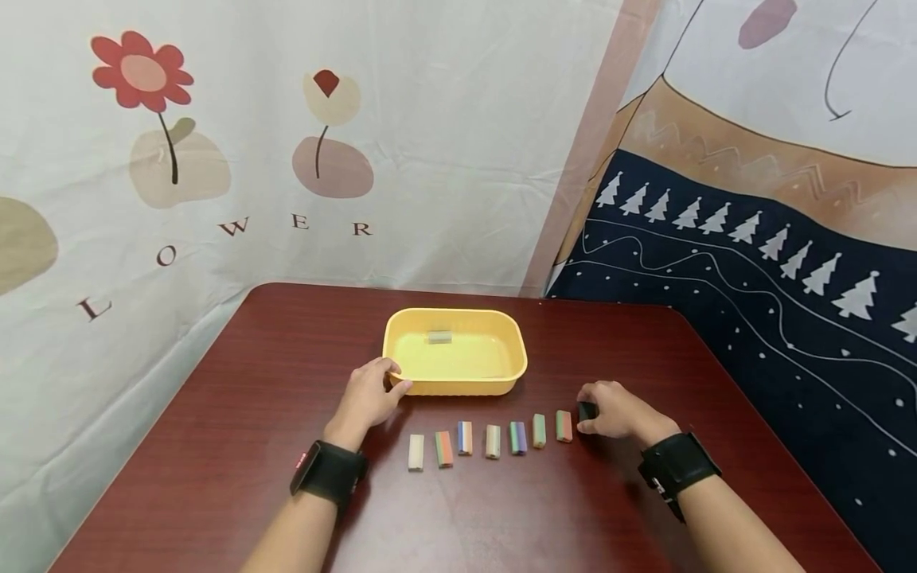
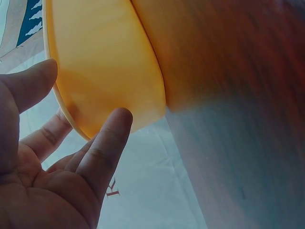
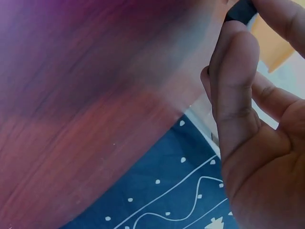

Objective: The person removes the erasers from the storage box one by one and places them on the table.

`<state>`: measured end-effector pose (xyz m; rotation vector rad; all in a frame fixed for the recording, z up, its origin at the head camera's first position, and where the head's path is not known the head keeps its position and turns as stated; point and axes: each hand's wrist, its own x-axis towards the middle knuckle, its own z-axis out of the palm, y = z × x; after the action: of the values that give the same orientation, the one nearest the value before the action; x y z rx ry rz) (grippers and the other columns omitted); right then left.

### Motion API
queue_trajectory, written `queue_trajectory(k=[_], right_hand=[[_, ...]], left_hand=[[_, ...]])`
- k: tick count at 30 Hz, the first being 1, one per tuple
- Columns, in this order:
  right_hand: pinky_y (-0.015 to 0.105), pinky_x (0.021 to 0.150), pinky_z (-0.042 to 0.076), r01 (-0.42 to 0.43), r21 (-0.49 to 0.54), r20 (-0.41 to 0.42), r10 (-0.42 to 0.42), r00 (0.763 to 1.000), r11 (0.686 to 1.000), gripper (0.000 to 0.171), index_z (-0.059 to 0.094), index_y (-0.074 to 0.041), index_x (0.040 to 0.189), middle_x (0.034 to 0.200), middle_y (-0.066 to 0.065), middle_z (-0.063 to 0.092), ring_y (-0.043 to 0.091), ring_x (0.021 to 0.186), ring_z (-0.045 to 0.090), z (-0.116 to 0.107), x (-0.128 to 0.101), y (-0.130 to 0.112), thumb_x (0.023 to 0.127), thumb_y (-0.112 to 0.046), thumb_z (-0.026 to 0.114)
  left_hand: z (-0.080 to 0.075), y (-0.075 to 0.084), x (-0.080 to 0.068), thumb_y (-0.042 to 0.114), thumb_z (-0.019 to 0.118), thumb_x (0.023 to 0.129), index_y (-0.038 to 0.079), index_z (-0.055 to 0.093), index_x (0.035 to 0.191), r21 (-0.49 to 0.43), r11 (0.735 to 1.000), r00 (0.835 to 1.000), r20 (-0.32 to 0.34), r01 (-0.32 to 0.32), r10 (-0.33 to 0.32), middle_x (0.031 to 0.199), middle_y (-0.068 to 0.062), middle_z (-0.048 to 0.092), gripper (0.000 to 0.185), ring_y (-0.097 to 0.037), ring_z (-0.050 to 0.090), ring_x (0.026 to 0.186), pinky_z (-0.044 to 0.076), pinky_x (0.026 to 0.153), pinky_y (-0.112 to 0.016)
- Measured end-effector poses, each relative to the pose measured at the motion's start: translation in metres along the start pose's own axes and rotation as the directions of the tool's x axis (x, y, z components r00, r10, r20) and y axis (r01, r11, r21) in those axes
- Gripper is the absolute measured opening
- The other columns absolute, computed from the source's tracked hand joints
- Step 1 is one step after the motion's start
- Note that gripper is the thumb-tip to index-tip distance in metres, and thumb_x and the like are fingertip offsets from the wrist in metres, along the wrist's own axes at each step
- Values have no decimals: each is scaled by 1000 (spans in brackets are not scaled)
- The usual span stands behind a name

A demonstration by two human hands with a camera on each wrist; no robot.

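A yellow plastic basin [image 1: 458, 387] stands toward the back of the table, with a small pale grey block [image 1: 440, 337] inside near its far wall. My left hand [image 1: 367, 398] holds the basin's near left corner, thumb and fingers at the rim; the left wrist view shows the thumb on the rim and a finger along the yellow wall [image 2: 105, 62]. Right of the row of blocks, my right hand [image 1: 618, 410] pinches a small black block [image 1: 587, 411] between thumb and fingers. In the right wrist view the black block [image 3: 241, 12] shows at the fingertips, partly hidden.
Several small striped blocks lie in a row before the basin, from a cream one [image 1: 416, 453] at left to an orange and green one [image 1: 564, 426] beside my right hand. The dark red table [image 1: 286, 334] meets a printed cloth [image 1: 458, 159] behind.
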<state>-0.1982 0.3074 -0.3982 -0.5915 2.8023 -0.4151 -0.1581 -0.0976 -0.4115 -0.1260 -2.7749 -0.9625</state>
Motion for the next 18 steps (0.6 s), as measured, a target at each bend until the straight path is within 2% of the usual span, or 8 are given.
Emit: queue_trajectory(k=[6, 18], right_hand=[[38, 71, 47, -20, 18, 29, 19, 999, 1000, 40, 63, 1, 111, 107, 13, 62, 20, 87, 55, 5, -4, 3, 80, -17, 80], [38, 71, 47, -14, 54, -1, 14, 1000, 998, 38, 64, 0, 109, 100, 9, 61, 19, 85, 54, 12, -7, 4, 79, -17, 81]], left_hand=[[0, 1, 1, 25, 72, 89, 4, 63, 106, 4, 1000, 1000, 4, -7, 7, 109, -12, 62, 28, -31, 55, 97, 45, 84, -44], [-1, 2, -1, 23, 72, 89, 3, 64, 104, -3, 1000, 1000, -9, -12, 12, 103, -11, 62, 27, -29, 55, 90, 46, 81, -43]])
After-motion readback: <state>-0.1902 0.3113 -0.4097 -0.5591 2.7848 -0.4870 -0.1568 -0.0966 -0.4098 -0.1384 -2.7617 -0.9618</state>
